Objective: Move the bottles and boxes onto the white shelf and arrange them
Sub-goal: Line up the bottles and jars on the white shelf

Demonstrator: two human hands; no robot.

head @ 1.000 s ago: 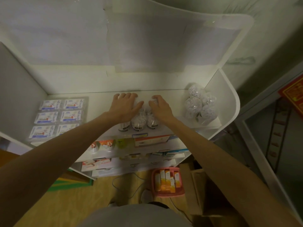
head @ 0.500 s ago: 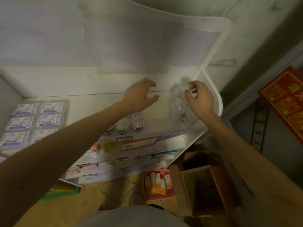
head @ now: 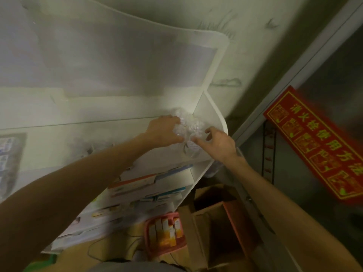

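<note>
Head view. Your left hand [head: 164, 132] and right hand [head: 220, 143] meet at the right end of the top board of the white shelf [head: 121, 132], on either side of a cluster of clear wrapped bottles [head: 189, 127] that stands in the corner against the shelf's curved side panel [head: 211, 118]. The left grip curls round the cluster from the left and grasps it. The right grip touches it from the right with fingers [head: 198, 141] fairly straight, released rather than clenched. The picture is blurred, so the number of bottles cannot be told.

Farther left on the same board, a second group of small bottles [head: 86, 145] shows only as a pale smear. At the far left edge lie flat packs [head: 7, 158] with blue labels. The lower boards carry rows of boxes [head: 135, 186] standing on edge.

On the floor below, a pink basket [head: 167, 250] holds orange and white boxes [head: 167, 230], and an open cardboard carton [head: 214, 218] sits just beside it on the right. The wall [head: 255, 46] behind is scuffed. A red sign [head: 316, 142] with yellow lettering hangs at the right.
</note>
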